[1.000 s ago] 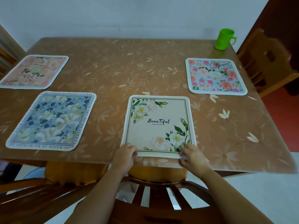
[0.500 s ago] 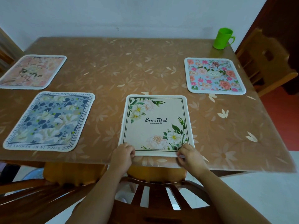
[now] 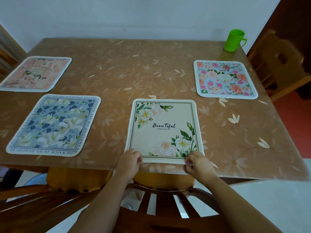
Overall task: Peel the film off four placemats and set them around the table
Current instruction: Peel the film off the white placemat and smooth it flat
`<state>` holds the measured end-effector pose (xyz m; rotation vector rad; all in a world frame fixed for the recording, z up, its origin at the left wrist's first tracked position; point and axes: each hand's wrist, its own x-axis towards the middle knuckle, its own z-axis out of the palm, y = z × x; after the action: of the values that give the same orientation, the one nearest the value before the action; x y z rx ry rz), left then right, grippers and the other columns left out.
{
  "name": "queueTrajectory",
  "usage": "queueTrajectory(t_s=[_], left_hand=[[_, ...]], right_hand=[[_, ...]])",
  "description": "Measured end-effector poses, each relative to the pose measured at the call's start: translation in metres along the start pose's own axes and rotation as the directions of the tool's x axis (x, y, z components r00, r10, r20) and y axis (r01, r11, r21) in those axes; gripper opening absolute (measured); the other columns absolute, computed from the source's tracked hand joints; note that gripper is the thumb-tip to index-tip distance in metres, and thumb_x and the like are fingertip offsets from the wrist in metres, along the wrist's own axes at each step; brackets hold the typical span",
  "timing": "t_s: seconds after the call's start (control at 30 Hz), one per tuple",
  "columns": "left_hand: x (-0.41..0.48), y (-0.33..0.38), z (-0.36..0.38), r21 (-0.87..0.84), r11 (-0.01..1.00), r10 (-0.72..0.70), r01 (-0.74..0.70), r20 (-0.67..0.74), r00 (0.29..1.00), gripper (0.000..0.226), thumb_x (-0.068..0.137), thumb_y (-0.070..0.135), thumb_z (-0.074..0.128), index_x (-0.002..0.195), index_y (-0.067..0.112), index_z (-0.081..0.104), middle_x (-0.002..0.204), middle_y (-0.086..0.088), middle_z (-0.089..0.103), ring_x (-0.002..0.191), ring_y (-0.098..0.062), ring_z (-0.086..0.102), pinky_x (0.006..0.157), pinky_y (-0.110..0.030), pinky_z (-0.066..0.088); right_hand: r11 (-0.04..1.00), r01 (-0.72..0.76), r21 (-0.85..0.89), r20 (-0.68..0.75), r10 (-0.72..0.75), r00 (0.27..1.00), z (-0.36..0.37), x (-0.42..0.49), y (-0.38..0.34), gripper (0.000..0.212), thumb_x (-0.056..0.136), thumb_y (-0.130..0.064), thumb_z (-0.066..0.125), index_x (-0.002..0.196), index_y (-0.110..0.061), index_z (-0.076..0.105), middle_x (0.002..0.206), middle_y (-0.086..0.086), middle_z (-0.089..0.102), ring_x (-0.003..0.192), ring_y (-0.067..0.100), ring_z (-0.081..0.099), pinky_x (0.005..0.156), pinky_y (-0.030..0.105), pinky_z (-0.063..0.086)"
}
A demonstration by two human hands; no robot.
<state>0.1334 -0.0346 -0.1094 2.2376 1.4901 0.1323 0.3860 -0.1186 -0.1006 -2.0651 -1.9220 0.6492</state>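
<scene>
1. Head view, the hands: our left hand (image 3: 130, 159) and right hand (image 3: 198, 163) each pinch a near corner of the cream mat (image 3: 164, 130), fingers curled over its edge. Both grips are closed on that mat. Holding the two corners lets us slide and square it against the table (image 3: 117, 68) edge, we judge.

2. Head view, the cream mat: it lies flat, reaching away from both grips, its near edge just short of the table edge and over the chair (image 3: 161, 199) below our wrists. That puts it at a seat, which looks like the reason for the spot.

3. Head view, film: something small and pale shows at the right fingertips (image 3: 189, 163); we cannot tell whether it is film. The mat's surface looks matt.

4. Head view, other mats: the blue mat (image 3: 53, 125) lies well left of the left grip, along the same near side. The pink mat (image 3: 36, 74) sits beyond it, far left. The rose mat (image 3: 225, 79) lies beyond and right of the right grip, beside another chair (image 3: 276, 64).

5. Head view, the rest: a green cup (image 3: 234, 40) stands at the far right corner, clear of every mat.

6. Our judgement: all four mats are down, so only final straightening seems left.
</scene>
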Motion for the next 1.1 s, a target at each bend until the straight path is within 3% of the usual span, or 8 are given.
queueTrajectory(t_s=[0.6, 0.97, 1.1], left_hand=[[-0.0020, 0.0020, -0.0019, -0.007, 1.000, -0.005, 0.005, 0.005, 1.000, 0.008, 0.083, 0.022, 0.062, 0.078, 0.021, 0.055, 0.083, 0.010, 0.045, 0.079, -0.008, 0.041, 0.062, -0.022, 0.027], [-0.0024, 0.0039, -0.0037, -0.030, 0.999, -0.011, 0.012, 0.010, 1.000, 0.007, 0.083, 0.023, 0.062, 0.080, 0.020, 0.057, 0.084, 0.009, 0.048, 0.080, -0.010, 0.045, 0.065, -0.022, 0.035], [-0.0016, 0.0034, -0.0038, -0.017, 1.000, -0.001, 0.001, 0.009, 1.000, 0.008, 0.082, 0.021, 0.063, 0.078, 0.018, 0.057, 0.081, 0.009, 0.048, 0.078, -0.010, 0.044, 0.062, -0.023, 0.030]], right_hand=[[1.000, -0.014, 0.013, -0.008, 0.014, 1.000, 0.0002, -0.0027, -0.0025, 0.008, 0.078, -0.011, 0.060, 0.085, -0.008, 0.062, 0.093, 0.009, 0.060, 0.088, 0.023, 0.053, 0.079, 0.035, 0.047], [0.999, -0.026, 0.035, -0.012, 0.027, 1.000, 0.0001, -0.0028, -0.0025, 0.008, 0.077, -0.011, 0.061, 0.084, -0.008, 0.062, 0.092, 0.009, 0.060, 0.088, 0.021, 0.053, 0.078, 0.034, 0.048], [0.999, -0.030, 0.029, -0.009, 0.030, 1.000, 0.0007, -0.0022, -0.0021, 0.008, 0.076, -0.010, 0.060, 0.083, -0.007, 0.062, 0.091, 0.009, 0.060, 0.087, 0.022, 0.053, 0.076, 0.032, 0.047]])
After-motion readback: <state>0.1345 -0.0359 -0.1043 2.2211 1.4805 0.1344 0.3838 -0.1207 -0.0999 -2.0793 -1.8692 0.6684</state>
